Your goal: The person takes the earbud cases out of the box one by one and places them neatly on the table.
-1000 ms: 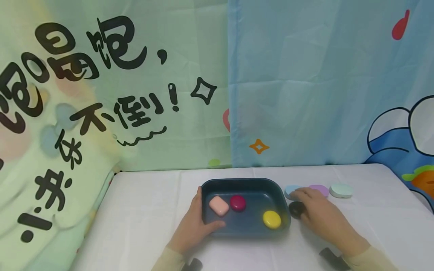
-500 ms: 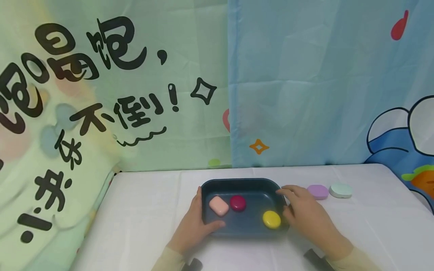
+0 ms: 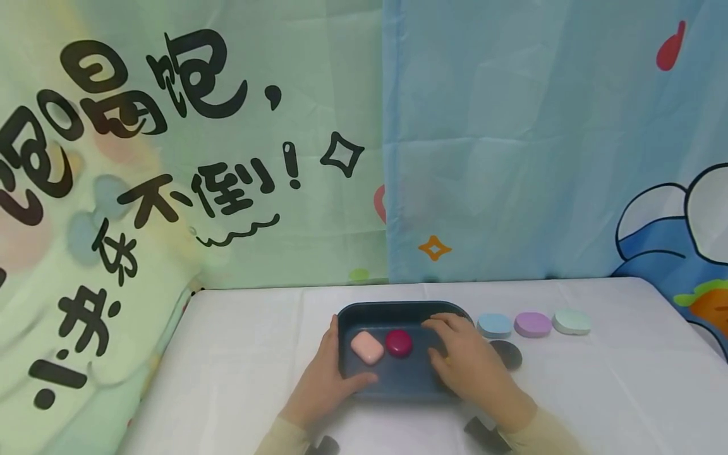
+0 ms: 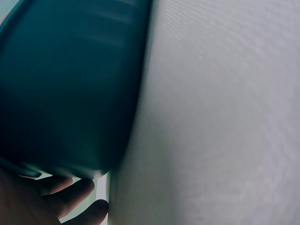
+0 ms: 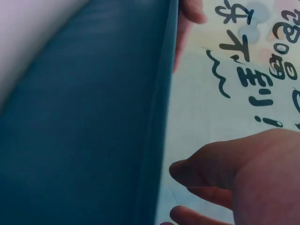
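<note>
A dark teal rectangular tray [image 3: 398,385] stands on the white table. My left hand [image 3: 324,382] grips its left end, fingers along the outer wall and thumb at the near rim. Inside lie a pink rounded block [image 3: 367,347] and a round crimson piece [image 3: 399,343]. Over the tray's right half hovers my right hand [image 3: 474,366], fingers loosely bent. Below its thumb and index finger only a sliver of a yellow piece [image 3: 447,359] shows; the rest is hidden. In the right wrist view, the thumb [image 5: 201,168] and fingers are apart, above the tray rim.
Right of the tray lies a row of flat pieces: light blue [image 3: 495,325], purple [image 3: 533,325] and mint green [image 3: 572,321]. A dark oval piece [image 3: 508,355] sits in front of them, partly behind my right hand. Printed cloth [image 3: 318,82] hangs behind the table.
My right hand has moved left from beside the dark and light blue pieces to over the tray, uncovering them and covering the yellow piece. The left hand has stayed on the tray.
</note>
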Demonstrator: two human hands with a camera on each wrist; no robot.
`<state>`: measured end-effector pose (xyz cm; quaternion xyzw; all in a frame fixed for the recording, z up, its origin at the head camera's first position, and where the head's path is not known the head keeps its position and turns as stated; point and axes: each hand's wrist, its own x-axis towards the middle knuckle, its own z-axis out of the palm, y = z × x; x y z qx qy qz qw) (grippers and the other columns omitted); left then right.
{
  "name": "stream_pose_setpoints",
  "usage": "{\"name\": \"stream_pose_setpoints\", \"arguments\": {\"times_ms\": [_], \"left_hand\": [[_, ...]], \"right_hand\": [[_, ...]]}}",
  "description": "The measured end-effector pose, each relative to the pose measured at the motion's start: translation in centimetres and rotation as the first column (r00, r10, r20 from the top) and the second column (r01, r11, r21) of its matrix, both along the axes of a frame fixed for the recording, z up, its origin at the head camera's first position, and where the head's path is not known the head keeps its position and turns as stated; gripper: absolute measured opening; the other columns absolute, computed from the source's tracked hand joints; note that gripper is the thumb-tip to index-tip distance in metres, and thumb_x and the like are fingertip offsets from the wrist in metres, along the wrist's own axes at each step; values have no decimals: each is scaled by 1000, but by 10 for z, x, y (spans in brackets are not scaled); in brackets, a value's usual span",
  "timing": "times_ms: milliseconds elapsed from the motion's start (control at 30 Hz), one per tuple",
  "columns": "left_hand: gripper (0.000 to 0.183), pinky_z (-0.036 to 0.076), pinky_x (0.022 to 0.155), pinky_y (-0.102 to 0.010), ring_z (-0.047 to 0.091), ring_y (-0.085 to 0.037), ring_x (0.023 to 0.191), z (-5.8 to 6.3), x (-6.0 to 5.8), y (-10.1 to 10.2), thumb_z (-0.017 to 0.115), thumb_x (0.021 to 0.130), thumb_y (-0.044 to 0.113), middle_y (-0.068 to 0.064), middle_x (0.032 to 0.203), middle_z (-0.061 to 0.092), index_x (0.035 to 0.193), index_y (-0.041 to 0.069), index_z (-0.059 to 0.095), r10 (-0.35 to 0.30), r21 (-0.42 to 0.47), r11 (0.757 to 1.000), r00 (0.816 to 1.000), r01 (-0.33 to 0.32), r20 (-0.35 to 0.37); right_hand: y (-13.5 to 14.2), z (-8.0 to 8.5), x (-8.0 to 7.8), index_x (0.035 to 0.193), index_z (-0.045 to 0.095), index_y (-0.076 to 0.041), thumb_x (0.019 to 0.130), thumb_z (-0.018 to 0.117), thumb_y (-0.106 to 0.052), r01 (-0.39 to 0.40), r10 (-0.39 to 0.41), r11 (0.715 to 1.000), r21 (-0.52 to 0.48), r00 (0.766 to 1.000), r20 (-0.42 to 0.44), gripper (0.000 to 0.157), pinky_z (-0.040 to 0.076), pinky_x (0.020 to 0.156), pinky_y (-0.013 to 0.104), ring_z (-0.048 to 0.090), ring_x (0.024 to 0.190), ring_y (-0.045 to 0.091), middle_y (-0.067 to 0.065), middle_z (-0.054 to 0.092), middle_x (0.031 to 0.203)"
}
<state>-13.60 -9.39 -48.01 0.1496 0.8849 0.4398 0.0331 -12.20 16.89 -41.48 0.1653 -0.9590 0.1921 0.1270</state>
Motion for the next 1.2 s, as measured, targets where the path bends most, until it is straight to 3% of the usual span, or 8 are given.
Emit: {"name": "stream_pose_setpoints", "arguments": {"times_ms": [233, 467, 700, 1200], "left_hand": [[124, 33, 115, -51, 27, -32, 148, 0, 0, 1, 80, 79, 56, -16, 165, 19, 161, 1, 5, 1, -5, 1000, 1000, -1, 6], [135, 34, 114, -52, 29, -32, 147, 5, 1, 1, 84, 70, 62, -16, 165, 19, 161, 3, 4, 12, -18, 1000, 999, -12, 35], [141, 35, 113, -51, 30, -30, 147, 5, 1, 1, 86, 65, 64, -14, 166, 17, 162, 5, 2, 14, -26, 1000, 998, -13, 58], [146, 34, 114, -50, 26, -27, 149, 10, 0, -1, 87, 64, 65, -13, 167, 10, 161, 5, -4, -25, -50, 998, 997, 29, 78]], "right_hand": [[-21, -7, -3, 119, 68, -4, 80, 80, -7, -10, 11, 1000, -21, 1000, 12, 40, 52, 94, 50, 59, 116, 33, 14, 63, 122], [-38, -9, -6, 117, 69, -4, 79, 83, -8, -30, 31, 999, -43, 999, 13, 41, 54, 92, 50, 61, 111, 32, 13, 64, 119], [-53, -11, -13, 120, 68, -4, 82, 82, -11, -31, 36, 998, -55, 995, 98, 41, 56, 90, 47, 61, 111, 31, 13, 64, 120], [-73, -22, -26, 122, 68, -1, 84, 81, -14, -71, 86, 993, -96, 982, 168, 43, 52, 95, 46, 60, 111, 32, 13, 65, 120]]}}
